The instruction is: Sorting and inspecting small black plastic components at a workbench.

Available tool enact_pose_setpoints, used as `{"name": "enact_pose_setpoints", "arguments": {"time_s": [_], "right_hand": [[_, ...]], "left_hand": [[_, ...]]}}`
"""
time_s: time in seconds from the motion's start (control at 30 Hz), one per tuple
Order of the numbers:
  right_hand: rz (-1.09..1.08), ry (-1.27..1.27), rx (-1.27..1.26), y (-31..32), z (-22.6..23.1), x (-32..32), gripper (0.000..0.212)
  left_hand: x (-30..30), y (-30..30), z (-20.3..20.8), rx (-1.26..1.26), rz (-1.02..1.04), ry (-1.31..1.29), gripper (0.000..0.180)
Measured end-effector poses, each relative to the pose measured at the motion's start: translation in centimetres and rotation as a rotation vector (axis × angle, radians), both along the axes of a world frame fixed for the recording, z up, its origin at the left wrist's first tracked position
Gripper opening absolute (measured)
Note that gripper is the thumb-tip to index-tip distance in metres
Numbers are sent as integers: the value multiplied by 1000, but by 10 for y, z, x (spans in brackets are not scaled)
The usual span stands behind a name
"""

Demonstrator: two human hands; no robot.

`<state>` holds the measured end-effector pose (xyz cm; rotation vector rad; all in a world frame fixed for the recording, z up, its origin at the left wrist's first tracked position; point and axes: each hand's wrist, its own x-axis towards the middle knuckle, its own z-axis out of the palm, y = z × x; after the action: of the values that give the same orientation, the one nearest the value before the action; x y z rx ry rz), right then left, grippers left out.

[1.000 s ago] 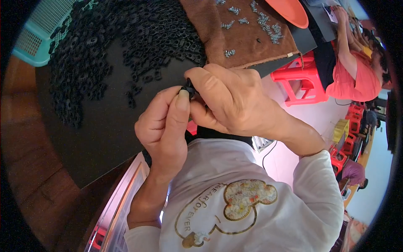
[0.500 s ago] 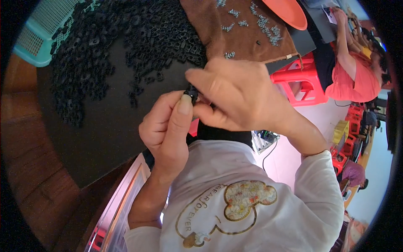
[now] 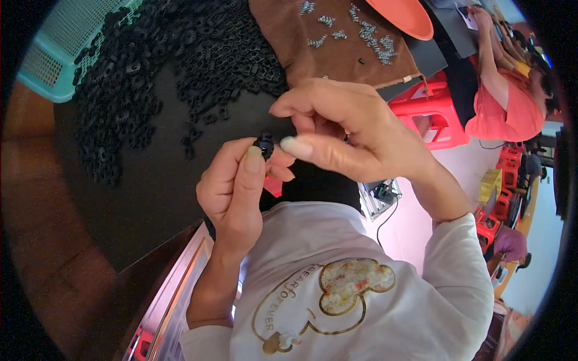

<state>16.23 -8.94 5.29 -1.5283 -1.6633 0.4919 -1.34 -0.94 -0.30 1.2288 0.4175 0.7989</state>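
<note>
In front of my chest, my left hand [image 3: 232, 192] pinches a small black plastic part [image 3: 264, 145] upright between thumb and fingers. My right hand [image 3: 349, 129] is just right of it, thumb tip close to the part. Its thumb and index finger are apart with nothing visible between them; the other fingers curl behind and are partly hidden. A large pile of similar small black plastic pieces [image 3: 223, 51] spreads over the dark table [image 3: 150, 210] beyond my hands. Small metal coil springs [image 3: 368, 37] lie scattered on a brown cloth [image 3: 289, 36] at the far side.
A green mesh basket [image 3: 66, 51] stands at the far left beside the pile. An orange plate [image 3: 409, 18] overlaps the cloth at the far right. Red plastic stools [image 3: 430, 114] stand on the right, near a person in an orange-red top [image 3: 512, 111].
My right thumb and index finger have moved apart and off the black part, uncovering it. My left hand still holds the part, a little lower and further left.
</note>
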Motion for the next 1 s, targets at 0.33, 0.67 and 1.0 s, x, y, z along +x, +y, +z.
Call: {"name": "enact_pose_setpoints", "arguments": {"time_s": [0.33,0.67,1.0], "right_hand": [[34,421,-120,4,0,-15,16],[62,-250,197,-3,-6,-10,29],[79,-434,373,-8,-12,-21,23]], "left_hand": [[-2,0,6,-28,-72,45,16],[0,4,20,-314,-119,125,16],[-2,8,10,-132,-176,40,18]]}}
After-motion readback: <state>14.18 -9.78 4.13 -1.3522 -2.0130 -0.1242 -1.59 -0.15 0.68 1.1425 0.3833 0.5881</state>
